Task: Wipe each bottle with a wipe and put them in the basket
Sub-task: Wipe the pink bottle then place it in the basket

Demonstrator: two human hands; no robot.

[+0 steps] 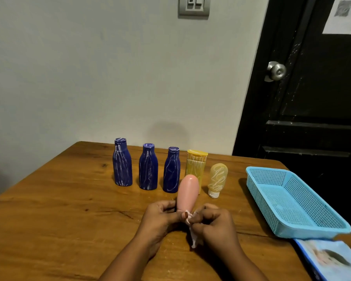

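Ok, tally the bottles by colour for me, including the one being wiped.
Blue bottles: 3
Yellow bottles: 2
Pink bottle: 1
Total: 6

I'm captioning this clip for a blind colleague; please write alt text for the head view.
The left hand holds a pink bottle over a wooden table; the right hand pinches a white wipe against it. Behind stand three blue bottles and two yellow bottles; a blue basket sits right.
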